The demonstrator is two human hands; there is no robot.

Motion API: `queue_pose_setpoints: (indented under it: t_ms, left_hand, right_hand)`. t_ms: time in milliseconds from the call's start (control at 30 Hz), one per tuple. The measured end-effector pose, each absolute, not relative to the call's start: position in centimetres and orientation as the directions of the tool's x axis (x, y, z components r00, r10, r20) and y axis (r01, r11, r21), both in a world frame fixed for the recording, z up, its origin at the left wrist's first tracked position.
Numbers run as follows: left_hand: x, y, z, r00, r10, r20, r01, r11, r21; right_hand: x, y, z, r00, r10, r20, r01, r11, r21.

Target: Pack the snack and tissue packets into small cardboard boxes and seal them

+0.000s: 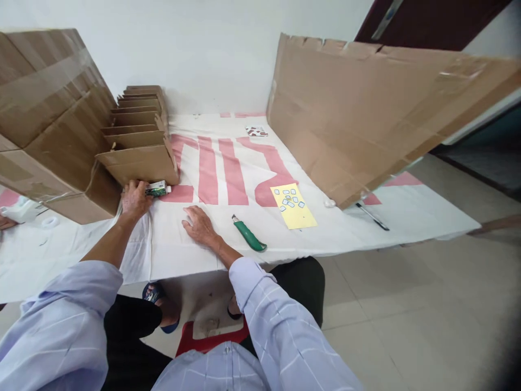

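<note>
My left hand (134, 197) is closed around a small green and white glue tube (158, 189), lying at the foot of a stack of folded cardboard pieces (138, 130). My right hand (198, 224) rests flat on the white cloth-covered table (228, 239), fingers stretched out, holding nothing. A green utility knife (248, 234) lies just right of that hand. Further right sits a yellow sheet (293, 206) carrying several small blue-edged stickers.
A large cardboard box (44, 119) stands at the left. A big cardboard sheet (366, 108) leans at the right, over the table. A black pen (372, 216) lies near its lower edge. A small printed card (256, 131) is at the back. Another person's fingers (6, 222) show at far left.
</note>
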State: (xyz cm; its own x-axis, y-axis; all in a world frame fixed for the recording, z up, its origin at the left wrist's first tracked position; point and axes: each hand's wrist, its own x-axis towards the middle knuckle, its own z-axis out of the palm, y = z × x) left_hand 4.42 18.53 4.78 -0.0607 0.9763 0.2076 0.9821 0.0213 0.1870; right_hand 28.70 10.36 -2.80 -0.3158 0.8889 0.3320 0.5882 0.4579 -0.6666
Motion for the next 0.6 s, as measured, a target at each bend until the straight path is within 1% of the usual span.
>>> queue_pose_setpoints:
  t_ms: [100,267,367,433,533,600]
  left_hand:
    - [4.9,18.5,5.2,-0.07,0.977,0.201,0.98,0.03,0.199]
    - [6.4,17.7,5.9,-0.134,0.978,0.16,0.974,0.101,0.2]
    - [6.8,16.6,6.2,-0.131,0.979,0.153,0.978,0.102,0.184]
    - [6.8,15.7,6.2,-0.119,0.982,0.15,0.979,0.09,0.182]
    - [6.3,14.4,6.2,-0.116,0.983,0.143,0.979,0.088,0.185]
    - [5.9,13.4,6.2,-0.119,0.981,0.152,0.978,0.089,0.19]
  right_hand:
    - [28.6,10.4,-2.6,-0.341,0.883,0.322,0.617,0.469,-0.632]
    - [28.6,9.8,-1.9,-0.372,0.878,0.301,0.655,0.478,-0.585]
    - [28.9,8.7,-1.4,-0.363,0.876,0.317,0.648,0.482,-0.59]
    - [30.0,7.7,-0.9,-0.353,0.865,0.355,0.642,0.5,-0.581]
    - [34.3,6.3,0.4,-0.269,0.842,0.467,0.66,0.515,-0.547]
    - [39.2,5.5,1.3,-0.145,0.842,0.52,0.712,0.453,-0.537]
